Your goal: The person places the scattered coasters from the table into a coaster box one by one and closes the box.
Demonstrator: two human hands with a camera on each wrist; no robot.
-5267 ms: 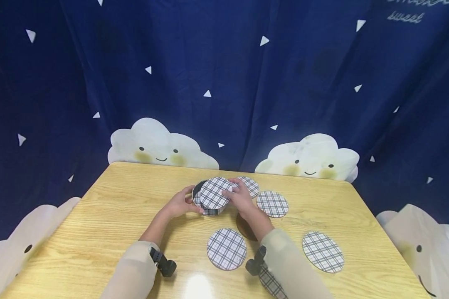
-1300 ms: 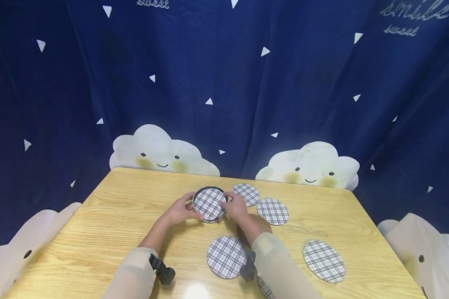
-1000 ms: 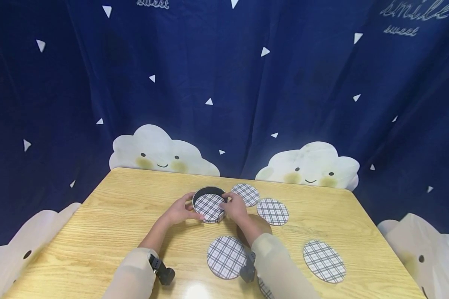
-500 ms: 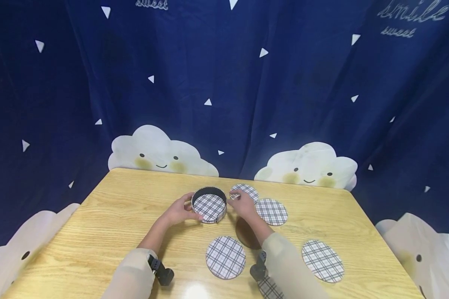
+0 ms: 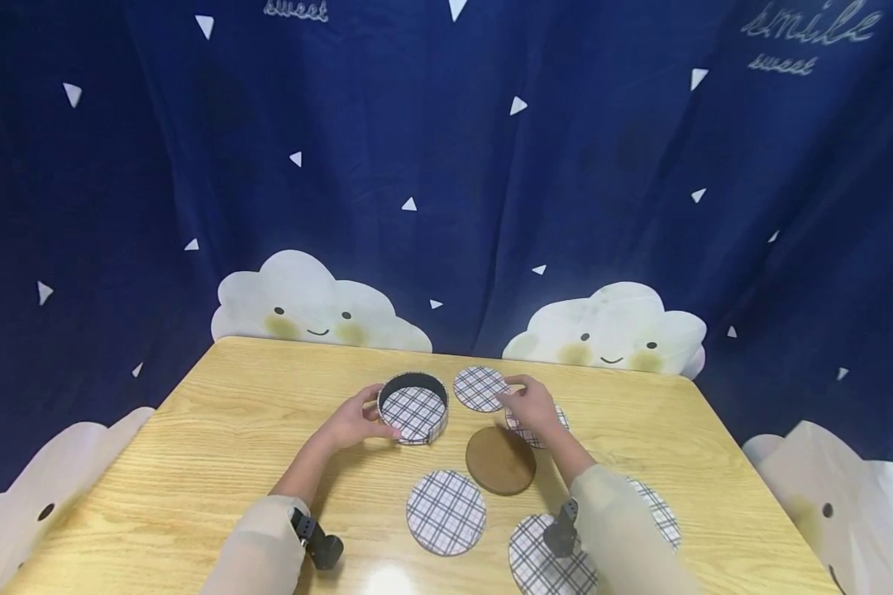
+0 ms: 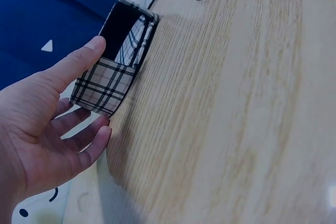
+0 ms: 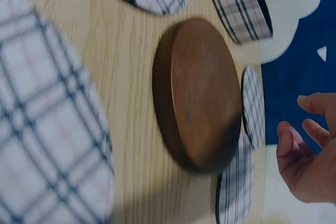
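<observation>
My left hand (image 5: 353,419) holds the side of a round plaid coaster holder (image 6: 107,85), thumb at its near wall and fingers around the far side. A plaid coaster (image 5: 414,413) lies flat inside, below the holder's dark inner wall. My right hand (image 5: 532,405) hovers over the back right of the table, fingers loosely bent with nothing in them. Its fingertips are close to the right edge of a round plaid coaster (image 5: 479,388). Under that hand and forearm, another plaid coaster (image 5: 539,434) is partly hidden.
A thick brown round disc (image 5: 501,461) lies right of centre on the wooden table (image 5: 253,413). Nearer the front are more plaid coasters: one at centre (image 5: 446,512), one under the right wrist camera (image 5: 543,558), and one at right (image 5: 658,512) partly behind the sleeve.
The coaster that my right hand held over the holder now lies inside it. My right hand has let go and moved right. My left hand has stayed at the holder.
</observation>
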